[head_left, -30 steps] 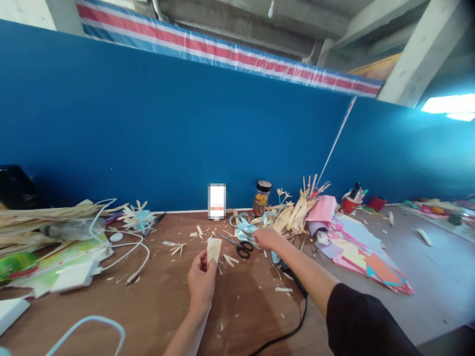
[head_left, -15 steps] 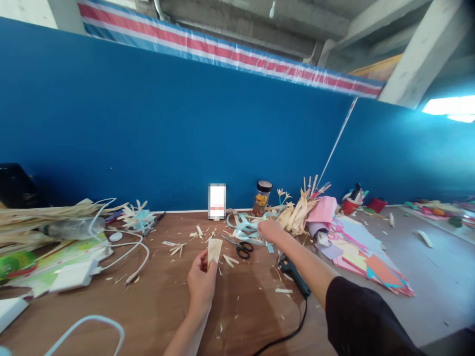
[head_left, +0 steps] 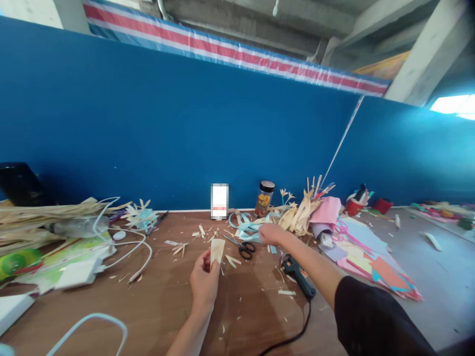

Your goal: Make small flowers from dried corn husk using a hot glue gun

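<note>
My left hand (head_left: 205,282) pinches a pale strip of dried corn husk (head_left: 217,251) upright between thumb and fingers, above the table. My right hand (head_left: 272,235) reaches forward to the tangle of light-blue ribbon (head_left: 247,226). Its fingers are curled down against the ribbon, and what they grip is hidden. Between the hands lie black-handled scissors (head_left: 245,249), blades pointing away to the left. Beneath my right forearm is a dark glue gun (head_left: 299,278) with a black cord. Small husk scraps (head_left: 233,260) are scattered near the scissors.
Behind the ribbon stands a jar with a black lid (head_left: 264,199), beside a bundle of husks (head_left: 300,213). Coloured paper (head_left: 389,272) is piled at right. White cables (head_left: 146,257), a plastic bottle (head_left: 79,227) and a husk flower (head_left: 140,216) lie left. A blue partition (head_left: 185,123) closes the back.
The whole view has shifted slightly, so things appear a little further right. Both hands keep nearly the same places, the husk strip still in my left hand.
</note>
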Available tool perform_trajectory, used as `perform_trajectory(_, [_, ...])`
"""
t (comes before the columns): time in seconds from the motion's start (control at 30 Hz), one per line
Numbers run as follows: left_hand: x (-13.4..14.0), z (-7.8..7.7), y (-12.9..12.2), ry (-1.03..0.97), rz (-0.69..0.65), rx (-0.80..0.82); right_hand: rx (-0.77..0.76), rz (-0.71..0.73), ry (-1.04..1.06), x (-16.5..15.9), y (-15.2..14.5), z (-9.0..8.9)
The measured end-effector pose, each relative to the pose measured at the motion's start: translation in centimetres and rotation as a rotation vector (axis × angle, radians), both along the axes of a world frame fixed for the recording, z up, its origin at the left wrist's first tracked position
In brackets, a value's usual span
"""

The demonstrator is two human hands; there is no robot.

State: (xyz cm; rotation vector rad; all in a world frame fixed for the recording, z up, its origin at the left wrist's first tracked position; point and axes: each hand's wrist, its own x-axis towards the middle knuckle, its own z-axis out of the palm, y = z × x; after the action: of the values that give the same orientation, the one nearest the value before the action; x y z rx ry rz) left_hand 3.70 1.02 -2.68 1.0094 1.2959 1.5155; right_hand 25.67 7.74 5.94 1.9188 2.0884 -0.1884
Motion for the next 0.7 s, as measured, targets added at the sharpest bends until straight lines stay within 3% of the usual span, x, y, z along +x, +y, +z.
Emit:
perform_trajectory(0.27, [0.0,0.2,0.0,0.002,0.012,-0.005,0.213,-0.147,0.025,0.6,3.9,2.1])
perform_trajectory(0.4, [0.0,0.2,-0.1,0.023,0.019,-0.006,0.300,-0.210,0.018,1.1,4.4,2.8])
perform_trajectory(0.7, [0.1,0.3,-0.1,0.024,0.015,-0.007,0.112,-0.082,-0.020,2.3,1.9,2.6])
